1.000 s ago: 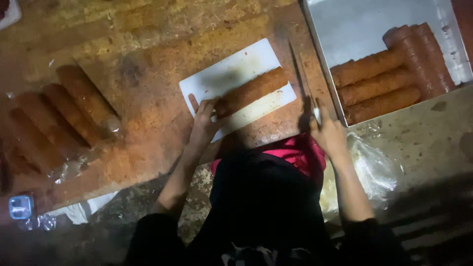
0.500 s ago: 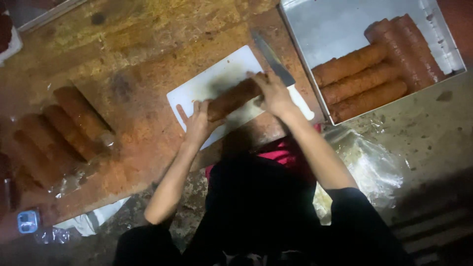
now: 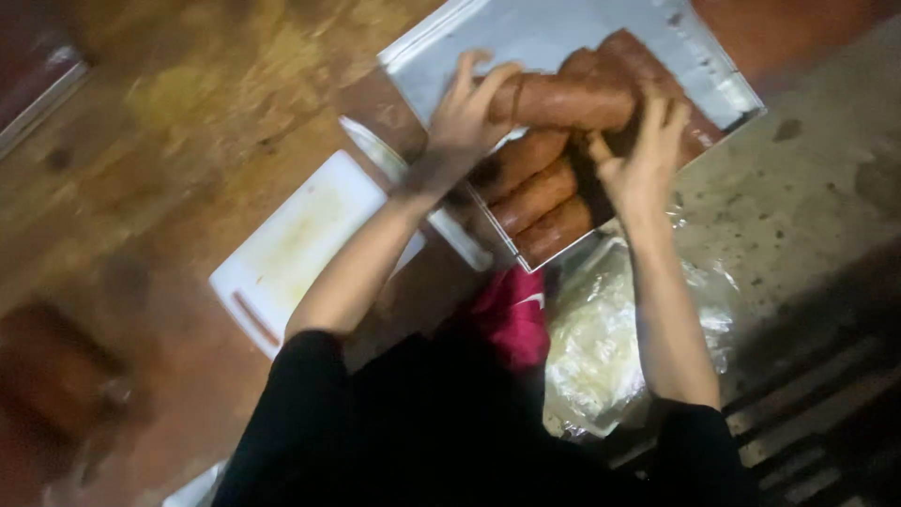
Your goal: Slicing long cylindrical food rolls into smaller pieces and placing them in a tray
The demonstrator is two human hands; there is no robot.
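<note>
while both hands carry it over the tray, the sausage log reads as a dense, fairly heavy cylinder, probably firm enough to keep its shape along its length but yielding slightly under finger pressure. its glossy casing suggests a smooth, possibly slippery surface, so a hold at both ends, with fingers curled around the girth, looks more secure than a single pinch at the middle. it is reddish brown, long and thick, with rounded ends and a faint sheen; motion blur hides finer detail. the log lies crosswise above the other logs stacked in the metal tray; whether it already rests on them cannot be told. the left hand grasps the log's left end, fingers spread over the top and wrapped round it. the right hand is at the right end, fingers raised and partly open, palm against the log or the stack beside it; how firmly it grips cannot be told. the tray's rim overlaps a white cutting board, which lies on the worn wooden tabletop. near the person's body, a red cloth sits beside a crumpled clear plastic bag.
</note>
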